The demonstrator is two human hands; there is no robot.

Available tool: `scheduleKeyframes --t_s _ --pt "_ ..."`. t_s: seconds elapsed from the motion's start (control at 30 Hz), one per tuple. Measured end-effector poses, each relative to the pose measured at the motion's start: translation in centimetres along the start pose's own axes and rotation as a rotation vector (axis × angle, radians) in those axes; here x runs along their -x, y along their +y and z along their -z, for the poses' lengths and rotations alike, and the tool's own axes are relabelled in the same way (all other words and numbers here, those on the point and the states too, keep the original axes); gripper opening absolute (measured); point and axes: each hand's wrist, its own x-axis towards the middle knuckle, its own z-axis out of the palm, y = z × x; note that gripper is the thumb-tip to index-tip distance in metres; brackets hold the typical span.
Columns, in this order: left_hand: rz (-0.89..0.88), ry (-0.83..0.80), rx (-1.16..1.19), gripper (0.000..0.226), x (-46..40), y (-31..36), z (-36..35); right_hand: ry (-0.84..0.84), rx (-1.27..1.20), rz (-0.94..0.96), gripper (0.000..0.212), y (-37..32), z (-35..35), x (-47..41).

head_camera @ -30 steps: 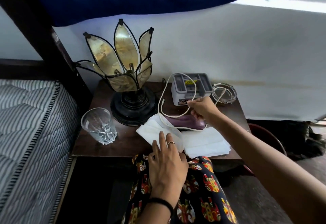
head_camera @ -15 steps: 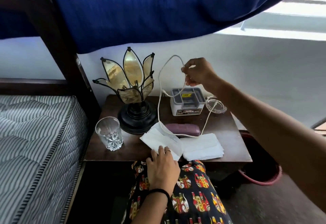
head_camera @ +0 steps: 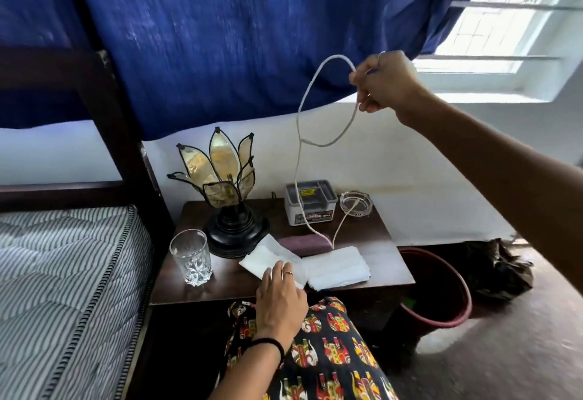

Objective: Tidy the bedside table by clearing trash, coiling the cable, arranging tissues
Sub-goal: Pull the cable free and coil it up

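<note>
- Beside the striped mattress [head_camera: 63, 273] stands the dark wooden bedside table [head_camera: 388, 261], the landmark for everything below.
- To the right of the table, on the floor, sits a red-rimmed bin [head_camera: 441, 289].
- On the table's back left corner stands a petal-shaped lamp [head_camera: 220, 191].
- High above the table, the right hand [head_camera: 383, 82] grips the white cable [head_camera: 298, 160], fingers curled round it; a loop hangs under the hand and the rest trails down to the table.
- At the table's front edge, the left hand [head_camera: 279, 298] rests flat, fingers straight, on the white tissues [head_camera: 334, 267].
- At the table's back sits a grey box [head_camera: 310, 202].
- On the table's front left stands a drinking glass [head_camera: 190, 257].
- Right of the box lies a glass ashtray [head_camera: 356, 204].
- Behind the tissues lies a purple case [head_camera: 304, 243].
</note>
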Motion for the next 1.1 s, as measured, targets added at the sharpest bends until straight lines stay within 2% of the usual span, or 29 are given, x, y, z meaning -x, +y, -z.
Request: scheduleKeyframes --t_s 0.2,0.4,0.6,0.7,0.9,1.03,1.1 --pt "0.001 0.007 0.186 0.052 0.3 3.4 2.1 0.094 -0.057 0.073 0.015 -2.5 5.6 2.0" --pt "-0.038 -0.122 0.308 0.057 -2.3 9.3 6.3 0.130 -0.105 0.134 0.021 -4.2 9.7 3.9" --pt "-0.138 -0.421 0.363 0.071 -4.2 14.2 9.9 0.193 -0.199 0.171 0.021 -4.4 13.3 6.0" --pt "-0.168 -0.470 0.418 0.061 -4.9 17.1 11.4 0.233 -0.215 0.205 0.024 -4.4 15.0 6.6" --pt "-0.225 -0.442 0.363 0.063 -6.1 19.7 11.5 0.277 -0.204 0.257 0.019 -4.3 17.6 7.6" --pt "-0.271 -0.368 0.262 0.064 -6.7 20.2 12.8 0.311 -0.178 0.280 0.019 -3.5 18.6 8.0" --pt "-0.290 -0.320 0.283 0.066 -7.1 20.1 13.5 0.307 -0.200 0.276 0.019 -2.9 18.8 8.1"
